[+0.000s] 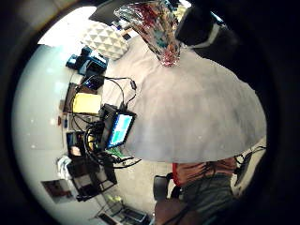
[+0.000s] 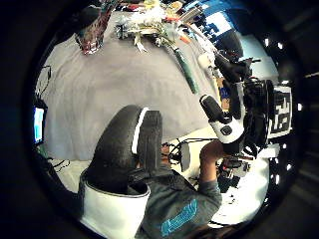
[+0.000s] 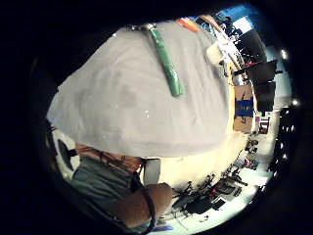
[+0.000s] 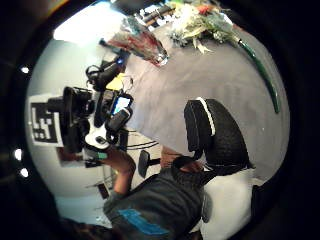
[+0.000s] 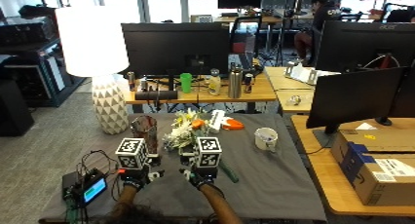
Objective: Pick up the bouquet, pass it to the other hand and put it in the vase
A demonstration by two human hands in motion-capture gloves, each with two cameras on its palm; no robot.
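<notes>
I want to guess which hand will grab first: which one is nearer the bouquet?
Right. The right hand is just below the bouquet and its green stem; the left hand sits off to the side, nearer the vase.

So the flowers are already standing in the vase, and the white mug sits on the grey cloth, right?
Not quite. The flowers are lying on the grey cloth beside the vase, not standing in it; the outside view shows this, and the right thumb side palm view shows the vase with nothing in it. The white mug does sit on the cloth.

A white mug (image 5: 265, 138) stands on the grey tablecloth (image 5: 272, 180), near a lamp (image 5: 97, 63).
</notes>
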